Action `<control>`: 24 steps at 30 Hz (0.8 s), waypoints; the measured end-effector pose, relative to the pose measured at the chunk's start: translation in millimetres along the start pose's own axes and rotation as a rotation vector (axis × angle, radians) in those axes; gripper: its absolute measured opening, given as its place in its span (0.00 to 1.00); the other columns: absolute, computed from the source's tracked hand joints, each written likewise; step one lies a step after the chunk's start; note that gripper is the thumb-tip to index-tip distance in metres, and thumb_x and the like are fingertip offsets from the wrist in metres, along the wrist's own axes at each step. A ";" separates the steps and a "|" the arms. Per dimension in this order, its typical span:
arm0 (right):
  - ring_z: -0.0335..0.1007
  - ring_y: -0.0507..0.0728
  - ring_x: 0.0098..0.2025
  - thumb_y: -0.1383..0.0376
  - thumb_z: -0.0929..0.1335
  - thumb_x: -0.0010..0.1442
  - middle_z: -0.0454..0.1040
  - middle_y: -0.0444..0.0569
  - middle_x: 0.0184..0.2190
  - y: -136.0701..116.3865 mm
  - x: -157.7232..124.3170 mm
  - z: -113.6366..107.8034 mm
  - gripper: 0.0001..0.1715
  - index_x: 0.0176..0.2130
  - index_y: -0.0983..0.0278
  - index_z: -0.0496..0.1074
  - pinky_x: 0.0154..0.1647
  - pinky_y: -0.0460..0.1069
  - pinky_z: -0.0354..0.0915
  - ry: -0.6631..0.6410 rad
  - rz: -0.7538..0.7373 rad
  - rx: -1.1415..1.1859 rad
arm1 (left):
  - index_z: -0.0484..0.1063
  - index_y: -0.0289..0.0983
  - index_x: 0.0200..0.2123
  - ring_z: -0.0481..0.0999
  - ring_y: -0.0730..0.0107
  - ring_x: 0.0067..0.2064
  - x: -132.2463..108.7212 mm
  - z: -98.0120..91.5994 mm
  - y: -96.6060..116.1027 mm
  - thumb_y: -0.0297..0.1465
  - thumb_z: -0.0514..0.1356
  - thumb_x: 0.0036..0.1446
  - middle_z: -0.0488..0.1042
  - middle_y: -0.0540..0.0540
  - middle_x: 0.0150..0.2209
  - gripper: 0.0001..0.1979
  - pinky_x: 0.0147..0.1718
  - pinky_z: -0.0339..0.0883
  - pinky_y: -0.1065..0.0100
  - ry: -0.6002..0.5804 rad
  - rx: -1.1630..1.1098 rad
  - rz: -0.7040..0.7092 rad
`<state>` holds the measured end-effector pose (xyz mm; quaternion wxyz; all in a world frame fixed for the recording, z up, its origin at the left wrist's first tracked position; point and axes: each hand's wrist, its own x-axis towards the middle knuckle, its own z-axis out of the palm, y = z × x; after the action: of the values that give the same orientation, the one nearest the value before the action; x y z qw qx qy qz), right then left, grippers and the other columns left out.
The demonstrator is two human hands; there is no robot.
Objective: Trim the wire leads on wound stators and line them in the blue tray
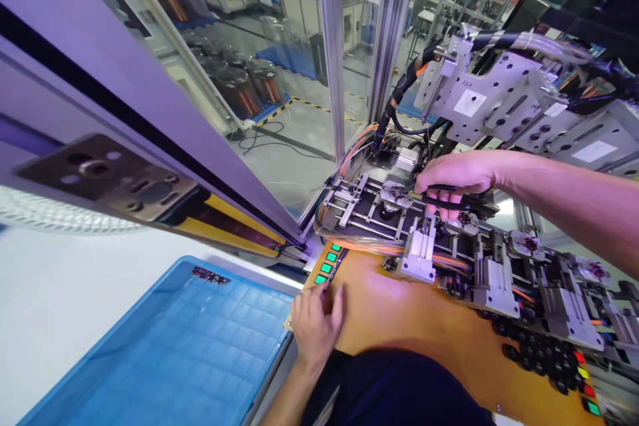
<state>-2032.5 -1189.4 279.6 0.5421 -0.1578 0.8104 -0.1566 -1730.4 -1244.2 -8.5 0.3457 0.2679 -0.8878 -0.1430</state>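
Observation:
My right hand (pixel 456 176) reaches over the machine and is closed around black-handled pliers (pixel 446 204). Their tip points left, at a metal fixture (pixel 394 193) on the rails; whether it touches is hard to see. My left hand (pixel 315 323) rests at the left edge of the orange panel (pixel 389 299), fingers curled in. From its fingertips a slim black tool (pixel 336 266) extends upward beside a row of green buttons (pixel 325 268). The end inside the fingers is hidden.
A blue tray (pixel 200 339) with small dark and red parts (pixel 210 275) lies left. Black round parts (pixel 544 356) cluster on the panel's right. Metal plates with cables (pixel 499 96) hang above the right arm. A frame post (pixel 200 120) slants along the left.

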 end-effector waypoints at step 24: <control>0.71 0.51 0.20 0.68 0.65 0.61 0.71 0.49 0.18 -4.2 1.6 6.3 0.15 0.24 0.69 0.70 0.23 0.42 0.70 0.027 -0.018 -0.037 | 0.72 0.37 0.45 0.76 0.70 0.28 -26.7 1.0 16.3 0.28 0.60 0.64 0.77 0.48 0.29 0.06 0.33 0.68 0.70 -0.230 -0.314 0.127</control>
<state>-2026.9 -1194.4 277.8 0.5265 -0.1730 0.8190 -0.1483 -1720.8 -1215.4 -16.4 0.2878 0.1361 -0.9035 -0.2871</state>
